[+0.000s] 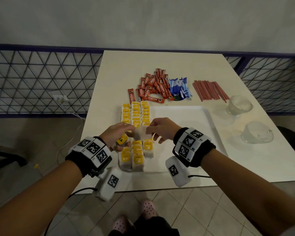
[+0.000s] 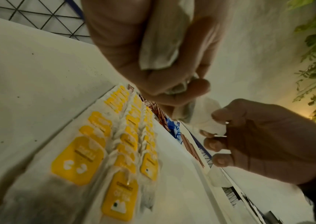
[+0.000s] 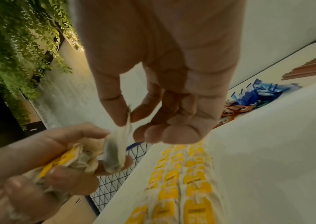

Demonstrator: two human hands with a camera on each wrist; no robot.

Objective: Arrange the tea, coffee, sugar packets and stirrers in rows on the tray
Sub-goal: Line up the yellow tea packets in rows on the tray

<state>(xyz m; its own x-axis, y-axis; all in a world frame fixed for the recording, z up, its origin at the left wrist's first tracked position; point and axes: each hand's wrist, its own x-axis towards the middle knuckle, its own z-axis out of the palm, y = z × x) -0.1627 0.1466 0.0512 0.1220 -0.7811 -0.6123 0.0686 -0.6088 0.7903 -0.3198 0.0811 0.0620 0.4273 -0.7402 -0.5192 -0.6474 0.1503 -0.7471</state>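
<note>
Tea bags with yellow tags (image 1: 136, 116) lie in three rows on the left part of the white tray (image 1: 182, 126). Above those rows my left hand (image 1: 124, 132) grips a small bunch of tea bags (image 1: 122, 140). My right hand (image 1: 153, 132) pinches a single tea bag (image 1: 142, 134) between thumb and forefinger, right against the left fingers. The right wrist view shows that pinched tea bag (image 3: 114, 151) hanging beside the bunch (image 3: 72, 160). Red coffee sachets (image 1: 152, 87), blue sugar packets (image 1: 179, 87) and reddish stirrers (image 1: 209, 91) lie in heaps on the table behind the tray.
Two clear glass cups (image 1: 238, 104) (image 1: 256, 132) stand on the table right of the tray. The tray's right part (image 1: 194, 150) is bare. A blue mesh fence (image 1: 41, 79) runs behind the table, and tiled floor lies below its near edge.
</note>
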